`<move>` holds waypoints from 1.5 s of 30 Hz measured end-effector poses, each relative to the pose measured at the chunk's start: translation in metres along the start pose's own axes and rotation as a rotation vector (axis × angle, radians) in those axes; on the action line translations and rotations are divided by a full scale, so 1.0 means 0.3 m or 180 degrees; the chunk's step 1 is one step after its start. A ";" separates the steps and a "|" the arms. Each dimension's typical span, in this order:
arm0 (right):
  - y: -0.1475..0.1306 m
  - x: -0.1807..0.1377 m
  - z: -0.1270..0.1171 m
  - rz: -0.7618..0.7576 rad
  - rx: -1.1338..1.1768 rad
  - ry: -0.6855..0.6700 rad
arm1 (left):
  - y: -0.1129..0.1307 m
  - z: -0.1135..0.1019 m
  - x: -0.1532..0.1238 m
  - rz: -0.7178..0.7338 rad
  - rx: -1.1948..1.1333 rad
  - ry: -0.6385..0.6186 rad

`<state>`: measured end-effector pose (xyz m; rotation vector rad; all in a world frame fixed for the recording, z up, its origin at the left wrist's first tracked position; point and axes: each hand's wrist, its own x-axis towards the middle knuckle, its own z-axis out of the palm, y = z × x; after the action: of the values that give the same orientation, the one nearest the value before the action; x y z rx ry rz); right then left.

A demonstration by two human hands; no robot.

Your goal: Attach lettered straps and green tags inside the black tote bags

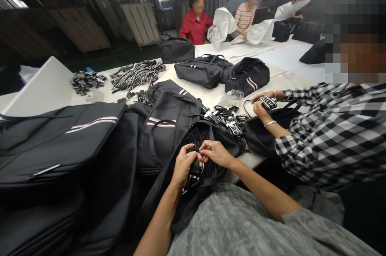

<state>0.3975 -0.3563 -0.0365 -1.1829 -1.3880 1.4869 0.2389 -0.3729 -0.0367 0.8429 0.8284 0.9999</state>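
In front of me an unzipped black bag lies at the table's edge, its striped dark lining showing. Both my hands meet over its opening. The fingers of my left hand are pinched together, and my right hand pinches right beside them. Whatever small, thin thing sits between the fingertips is too small to name. Below my hands, inside the bag, is a black strap with white lettering, partly hidden by my left hand. Behind the bag stands another black bag with a striped band.
Large black bags are stacked at left. Lettered straps lie in a heap and in bundles by the open bag. At right, a co-worker in a checked shirt holds a rolled strap. Two people handle white sheets across the table.
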 end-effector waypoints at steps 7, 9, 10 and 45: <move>-0.003 -0.007 0.005 -0.0127 -0.0123 -0.0035 | -0.004 -0.018 0.007 -0.0117 -0.0016 -0.0128; -0.006 -0.010 0.007 -0.0196 -0.0079 -0.0147 | -0.004 -0.022 0.008 -0.0251 0.0027 -0.0157; -0.008 -0.012 0.009 -0.0229 -0.0094 -0.0163 | -0.004 -0.024 0.009 -0.0335 0.0057 -0.0190; -0.019 -0.075 -0.004 -0.1119 -0.0333 -0.0277 | -0.026 -0.006 0.010 -0.0305 -0.0554 0.0249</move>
<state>0.4045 -0.3769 -0.0281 -0.8864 -1.6531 1.2411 0.2410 -0.3723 -0.0450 0.6134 0.8277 1.0093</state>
